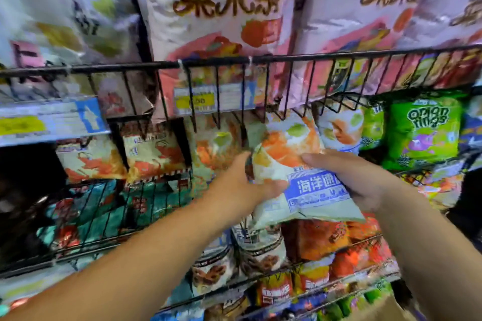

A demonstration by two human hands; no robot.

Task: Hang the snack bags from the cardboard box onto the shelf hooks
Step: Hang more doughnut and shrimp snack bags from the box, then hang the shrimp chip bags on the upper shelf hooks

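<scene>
Left hand (242, 185) and right hand (365, 182) both grip the snack bag (300, 164), fingers curled round its opposite edges. It is held tilted before the shelf, just under the black wire rack (287, 59), with a green onion-rings bag (425, 130) to its right.

Pale shrimp-print snack bag (294, 172) with blue label, tilted, before wire shelf (260, 60).

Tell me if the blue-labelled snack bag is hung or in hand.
In hand: left hand and right hand both grip the snack bag, tilted below the wire rack. Whether its top is hooked, cannot tell.
</scene>
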